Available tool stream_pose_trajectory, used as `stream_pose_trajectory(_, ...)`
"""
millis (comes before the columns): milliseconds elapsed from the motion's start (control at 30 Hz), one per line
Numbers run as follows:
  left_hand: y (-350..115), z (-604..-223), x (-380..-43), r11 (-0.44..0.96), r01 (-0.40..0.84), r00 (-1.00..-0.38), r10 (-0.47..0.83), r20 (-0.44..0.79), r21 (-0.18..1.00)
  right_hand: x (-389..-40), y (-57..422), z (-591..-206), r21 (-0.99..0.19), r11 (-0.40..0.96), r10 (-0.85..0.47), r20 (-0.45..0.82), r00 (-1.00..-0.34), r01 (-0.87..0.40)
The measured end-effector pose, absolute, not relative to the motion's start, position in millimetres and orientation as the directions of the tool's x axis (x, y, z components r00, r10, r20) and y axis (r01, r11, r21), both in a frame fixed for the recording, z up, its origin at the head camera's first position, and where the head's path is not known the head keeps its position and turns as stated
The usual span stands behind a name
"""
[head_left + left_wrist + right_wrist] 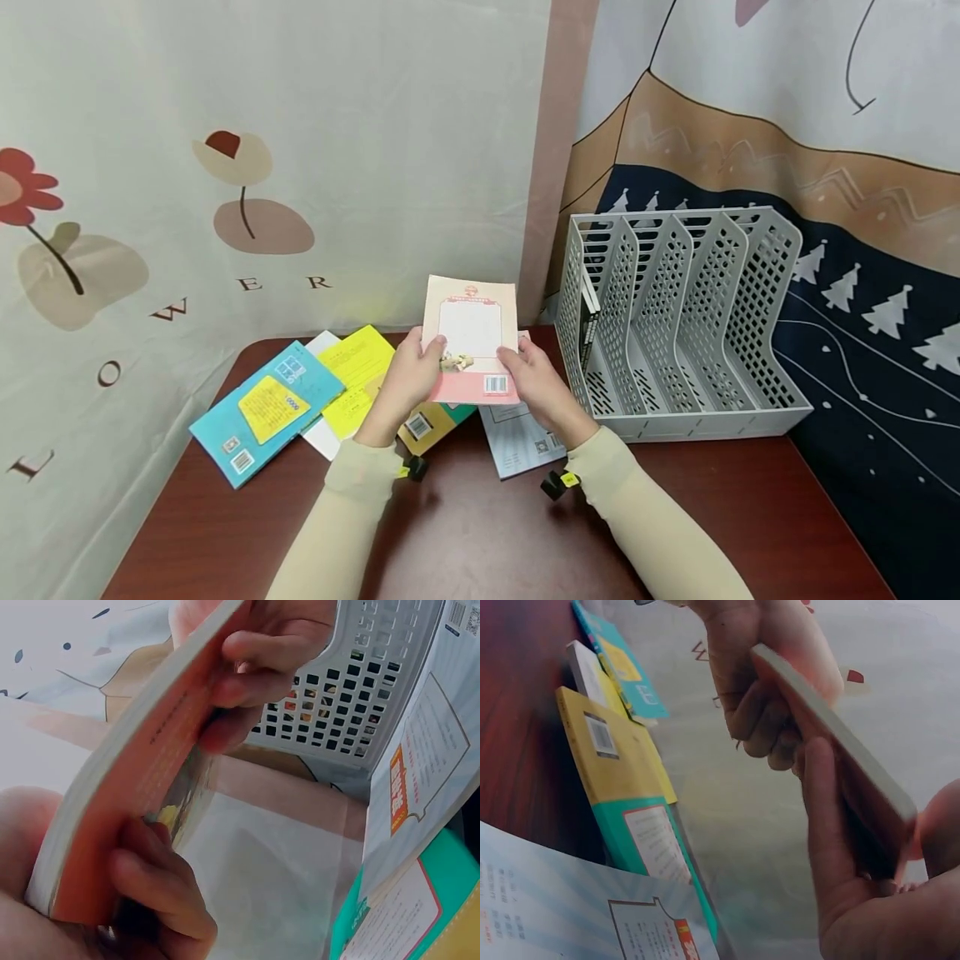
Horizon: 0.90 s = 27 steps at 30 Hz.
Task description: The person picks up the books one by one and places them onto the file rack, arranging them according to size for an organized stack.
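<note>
Both hands hold up a cream-and-pink book (pixel 470 333) above the table, its back cover with a barcode facing me in the head view. My left hand (pixel 408 375) grips its left edge, thumb on the cover and fingers curled behind. On the opposite edge, my right hand (pixel 542 379) pinches it the same way. From the left wrist, the book's page edge (pixel 112 750) and orange-red cover show between the two hands. The right wrist view has the book's thin edge (pixel 840 735) slanting between the fingers. Below the held book lies a pale blue book (pixel 517 446), partly covered by it.
A grey perforated file rack (pixel 678 427) with several slots stands at the right, a thin dark-and-white item (pixel 589 312) in its leftmost slot. Left on the brown table (pixel 480 533) lie a blue book (pixel 262 417), a yellow book (pixel 363 362) and a yellow-and-green book (pixel 431 423), overlapping. A printed curtain hangs behind.
</note>
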<state>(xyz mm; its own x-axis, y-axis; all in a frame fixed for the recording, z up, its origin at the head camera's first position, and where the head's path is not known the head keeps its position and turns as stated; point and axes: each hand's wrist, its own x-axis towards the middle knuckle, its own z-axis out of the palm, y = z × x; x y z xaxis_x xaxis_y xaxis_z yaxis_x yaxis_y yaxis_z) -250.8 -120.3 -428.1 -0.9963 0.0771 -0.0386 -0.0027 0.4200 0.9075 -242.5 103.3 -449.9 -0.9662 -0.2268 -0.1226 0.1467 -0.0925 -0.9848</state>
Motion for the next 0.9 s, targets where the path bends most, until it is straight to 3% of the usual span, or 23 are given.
stream_pose_trajectory(233,-126.2,-425.5,-251.4,0.393,0.042,-0.995,0.102,0.002,0.919,-248.7,113.3,-447.2,-0.985,-0.089,-0.225,-0.126,-0.966,0.149)
stream_pose_trajectory(633,-136.0,-420.6,-249.0,0.316,0.07,-0.947,0.32,-0.037,0.946,-259.9,138.1,-438.7,-0.961,-0.217,-0.228,-0.12,-0.966,0.17)
stream_pose_trajectory(900,-132.2,-420.8,-247.9,0.294,0.116,-0.916,0.4,-0.012,0.949,-258.6,147.0,-437.5,-0.958,-0.221,-0.274,-0.121,-0.954,0.185)
